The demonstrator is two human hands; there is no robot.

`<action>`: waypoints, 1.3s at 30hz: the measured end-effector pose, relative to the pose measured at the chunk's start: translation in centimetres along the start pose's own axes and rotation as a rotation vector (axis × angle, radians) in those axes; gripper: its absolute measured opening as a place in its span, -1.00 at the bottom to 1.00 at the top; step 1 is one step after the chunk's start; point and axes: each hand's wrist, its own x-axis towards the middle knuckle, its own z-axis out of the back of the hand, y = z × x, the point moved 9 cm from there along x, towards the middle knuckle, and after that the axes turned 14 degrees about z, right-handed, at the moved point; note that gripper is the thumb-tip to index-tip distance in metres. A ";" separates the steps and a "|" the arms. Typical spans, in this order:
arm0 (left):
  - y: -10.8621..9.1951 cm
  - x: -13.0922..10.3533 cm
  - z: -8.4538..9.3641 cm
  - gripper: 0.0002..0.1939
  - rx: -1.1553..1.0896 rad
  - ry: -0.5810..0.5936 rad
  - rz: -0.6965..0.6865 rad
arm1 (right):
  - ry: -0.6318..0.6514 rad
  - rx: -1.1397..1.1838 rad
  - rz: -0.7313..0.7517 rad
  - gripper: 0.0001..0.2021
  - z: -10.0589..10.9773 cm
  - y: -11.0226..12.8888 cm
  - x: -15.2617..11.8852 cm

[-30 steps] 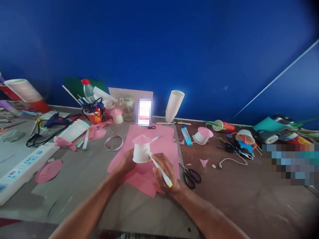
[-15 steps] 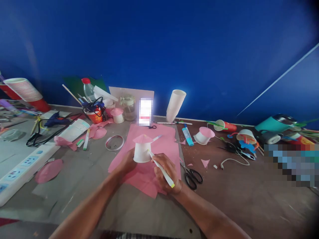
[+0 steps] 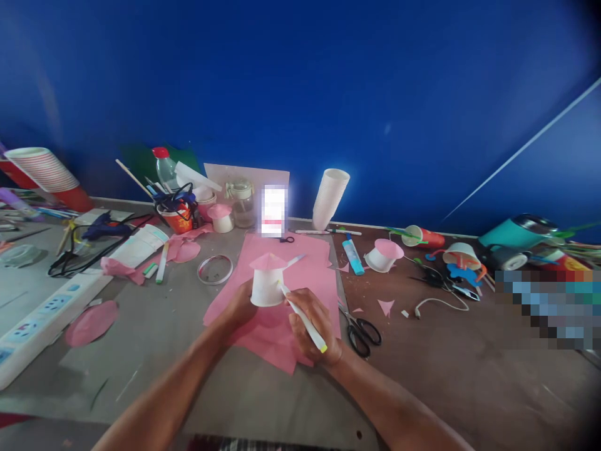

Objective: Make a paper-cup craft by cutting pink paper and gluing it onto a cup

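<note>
My left hand [image 3: 240,302] is closed on the lower left side of a white paper cup [image 3: 267,288], its fingers partly hidden behind it. The cup stands upside down, topped by a pink paper cone [image 3: 268,261]. In my right hand [image 3: 310,322] is a white marker [image 3: 306,322] with a yellow end, its tip against the cup's right side. A small yellow mark shows there. Beneath both hands lies pink paper [image 3: 300,266]. Another marker, or its pale end, shows behind the cup.
Black-handled scissors [image 3: 364,332] lie right of the pink paper, a glue stick [image 3: 353,257] above them. A tape roll [image 3: 215,269] is at left, near a power strip [image 3: 51,316]. Stacked paper cups [image 3: 330,197] lean on the blue wall. Another pink-topped cup [image 3: 384,257] stands right.
The marker tip stays at nearly the same spot on the cup. Both hands keep their hold; the view has shifted very slightly.
</note>
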 end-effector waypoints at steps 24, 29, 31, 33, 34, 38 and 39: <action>0.3 -0.1 -0.1 -0.85 0.035 0.008 0.017 | -0.015 -0.005 -0.003 -0.63 0.1 0.1 0.3; 0.5 0.1 -0.1 -0.87 0.029 0.009 0.050 | 0.002 0.021 0.008 -0.62 0.0 0.3 0.3; 0.3 0.1 -0.1 -0.85 0.027 0.012 0.028 | -0.004 0.012 0.000 -0.62 0.1 0.2 0.3; 0.0 -0.1 -0.2 -0.83 0.025 0.016 0.000 | -0.011 0.006 -0.010 -0.62 0.1 0.1 0.3; -0.2 -0.1 -0.2 -0.83 0.025 0.016 -0.010 | -0.012 0.001 -0.015 -0.62 0.2 0.0 0.3; -0.3 -0.2 -0.1 -0.84 0.031 0.001 -0.009 | -0.006 -0.015 -0.020 -0.61 0.1 -0.1 0.3; -0.3 -0.2 -0.1 -0.85 0.035 -0.003 -0.007 | -0.006 -0.013 -0.022 -0.61 0.1 -0.1 0.2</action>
